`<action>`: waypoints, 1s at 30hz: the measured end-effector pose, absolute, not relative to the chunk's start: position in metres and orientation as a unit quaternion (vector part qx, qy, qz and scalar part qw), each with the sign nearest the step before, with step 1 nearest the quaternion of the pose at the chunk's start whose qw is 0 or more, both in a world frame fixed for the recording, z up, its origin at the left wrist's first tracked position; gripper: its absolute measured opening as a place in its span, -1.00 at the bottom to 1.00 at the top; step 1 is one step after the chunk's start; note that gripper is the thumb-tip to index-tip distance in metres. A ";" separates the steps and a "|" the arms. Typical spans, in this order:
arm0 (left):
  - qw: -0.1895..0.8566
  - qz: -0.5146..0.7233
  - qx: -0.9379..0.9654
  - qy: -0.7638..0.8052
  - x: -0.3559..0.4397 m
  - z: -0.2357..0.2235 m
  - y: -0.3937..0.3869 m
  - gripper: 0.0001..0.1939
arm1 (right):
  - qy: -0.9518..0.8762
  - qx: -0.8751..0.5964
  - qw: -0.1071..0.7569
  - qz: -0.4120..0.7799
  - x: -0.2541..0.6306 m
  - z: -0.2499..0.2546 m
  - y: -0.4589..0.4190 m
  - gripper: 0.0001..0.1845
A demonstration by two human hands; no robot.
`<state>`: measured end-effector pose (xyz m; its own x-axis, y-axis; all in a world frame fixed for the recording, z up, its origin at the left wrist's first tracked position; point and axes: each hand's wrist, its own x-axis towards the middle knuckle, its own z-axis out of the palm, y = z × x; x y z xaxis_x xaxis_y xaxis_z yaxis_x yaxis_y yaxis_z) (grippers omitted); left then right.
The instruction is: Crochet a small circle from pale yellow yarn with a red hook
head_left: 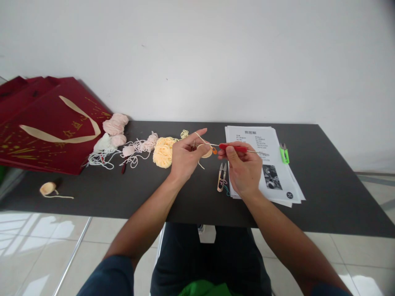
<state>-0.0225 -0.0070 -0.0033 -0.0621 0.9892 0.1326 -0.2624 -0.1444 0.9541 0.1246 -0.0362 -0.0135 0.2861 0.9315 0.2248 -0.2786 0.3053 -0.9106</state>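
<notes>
Pinched in my left hand (187,156) is a small cream crochet piece (207,151), with a strand of yarn running over my raised index finger. An orange stitch marker (214,151) hangs at the piece's right edge. My right hand (245,168) is closed around the red handle of a crochet hook (236,148), whose thin metal shaft points left to the crochet piece. Whether the hook's tip sits inside a stitch is too small to tell. Just left of my right wrist lies a pair of thread snips (221,177) on the dark table.
A yellow yarn ball (163,152) lies behind my left hand, with pink yarn (115,124) and white yarn (103,144) farther left. Dark red gift bags (46,127) lean at the left. Printed sheets (277,144) carry green snips (284,153). A cream crocheted cup (47,188) sits front left.
</notes>
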 end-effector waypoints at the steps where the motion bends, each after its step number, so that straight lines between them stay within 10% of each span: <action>1: 0.522 0.615 0.439 0.395 -0.022 -0.004 -0.006 -0.49 | -0.422 -0.414 0.695 0.409 0.124 -0.013 -0.039 -0.85; 9: 0.642 0.621 0.312 0.325 -0.021 -0.003 -0.006 -0.52 | -0.619 -0.363 0.657 0.232 0.122 -0.022 -0.053 -0.67; 18: 0.670 0.592 0.300 0.331 -0.022 0.005 -0.006 -0.55 | -0.417 -0.332 0.689 0.492 0.124 -0.022 -0.032 -0.91; 30: 0.629 0.607 0.359 0.326 -0.025 0.003 -0.007 -0.56 | -0.396 -0.313 0.723 0.471 0.130 -0.014 -0.029 -0.82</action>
<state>-0.0250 -0.0068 0.0028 0.0495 0.9984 0.0267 -0.5300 0.0036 0.8480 0.1298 -0.0292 -0.0136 0.2411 0.9297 0.2785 -0.4341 0.3600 -0.8258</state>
